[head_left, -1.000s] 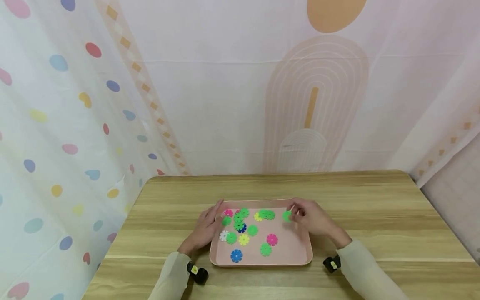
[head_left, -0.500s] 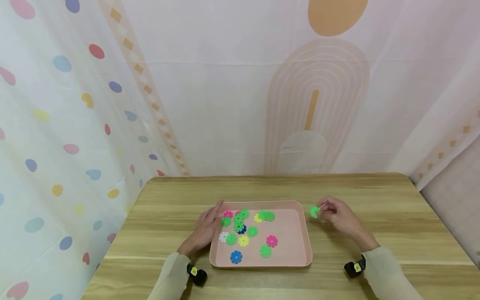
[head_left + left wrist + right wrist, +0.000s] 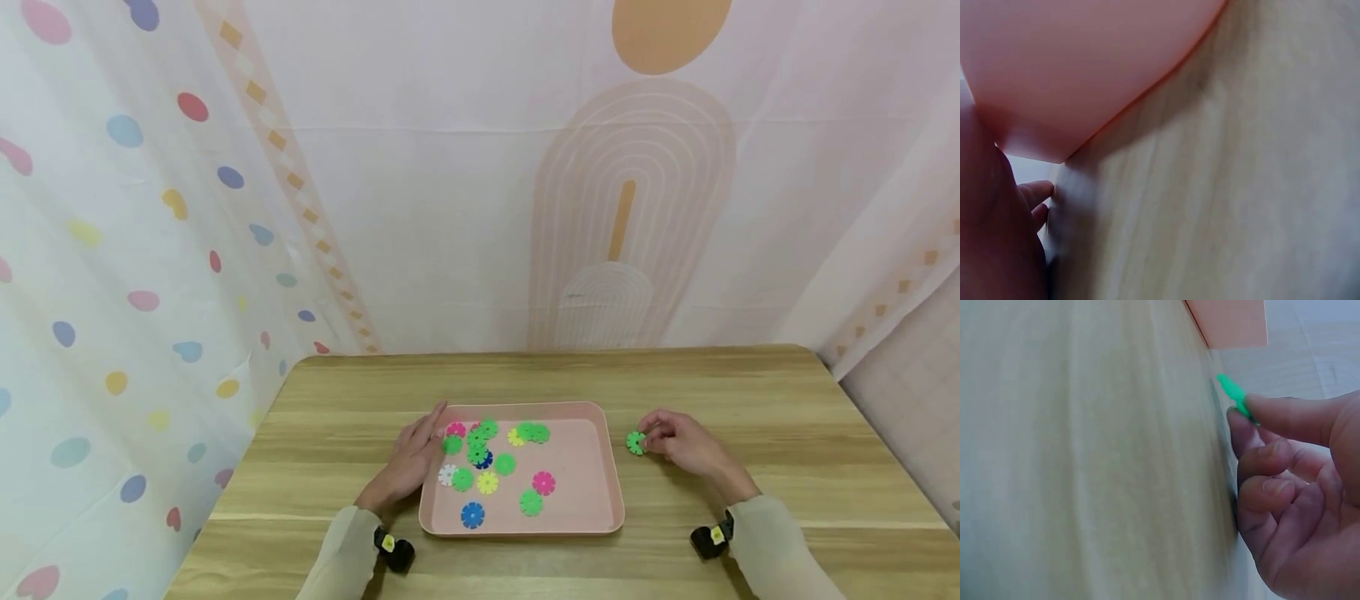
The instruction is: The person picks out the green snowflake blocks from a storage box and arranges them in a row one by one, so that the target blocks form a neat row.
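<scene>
— What is each of the hands doing?
— The right hand [image 3: 678, 443] is pinching one green snowflake disc [image 3: 636, 442] on the bench [image 3: 787, 417], just right of the pink tray [image 3: 600, 500]. The left hand [image 3: 408, 462] is lying flat, fingers straight, against the tray's left rim.
— And inside the tray?
— Roughly fifteen discs are lying there, mostly green.

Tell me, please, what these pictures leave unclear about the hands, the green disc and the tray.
- Green disc: head view too small to show whether it touches the table; right wrist view shows only its edge, fingers covering the rest.
- Left hand: mostly cut off in the left wrist view, so its contact with the pink tray is unclear.
</scene>
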Tool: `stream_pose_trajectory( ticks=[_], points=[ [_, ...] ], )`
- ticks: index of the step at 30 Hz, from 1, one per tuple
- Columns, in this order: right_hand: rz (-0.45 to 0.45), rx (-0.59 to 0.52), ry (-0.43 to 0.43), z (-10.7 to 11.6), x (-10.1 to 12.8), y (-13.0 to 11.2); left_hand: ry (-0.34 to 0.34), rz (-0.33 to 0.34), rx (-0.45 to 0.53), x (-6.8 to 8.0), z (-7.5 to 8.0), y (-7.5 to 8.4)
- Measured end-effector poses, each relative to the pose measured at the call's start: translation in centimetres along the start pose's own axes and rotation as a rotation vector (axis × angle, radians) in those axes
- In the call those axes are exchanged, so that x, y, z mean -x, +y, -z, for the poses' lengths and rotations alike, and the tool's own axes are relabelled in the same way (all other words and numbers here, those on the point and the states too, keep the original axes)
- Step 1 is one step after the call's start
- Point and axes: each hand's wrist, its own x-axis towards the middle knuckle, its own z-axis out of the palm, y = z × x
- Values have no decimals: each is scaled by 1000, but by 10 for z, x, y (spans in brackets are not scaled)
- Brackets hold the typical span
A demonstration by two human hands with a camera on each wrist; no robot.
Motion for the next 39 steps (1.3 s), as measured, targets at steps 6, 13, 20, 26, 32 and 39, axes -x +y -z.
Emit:
stream_pose_trajectory(
  ticks=[6, 13, 20, 26, 32, 39],
  points=[
    [-6, 35, 4, -2, -2, 0, 4, -9, -11, -1, -1, -1],
    [-20, 109, 78, -6, -2, -4, 8, -14, -20, 0, 0, -1],
    [-46, 158, 136, -10, -2, -6, 10, -17, -38, 0, -1, -2],
    [-76, 186, 157, -10, -2, -5, 7, -5, -33, 0, -2, 0],
    [-62, 192, 136, -10, 0, -6, 16, -62, -70, 1, -1, 0],
    [-57, 198, 98, -7, -1, -10, 16, -57, -61, 1, -1, 1]
  ],
)
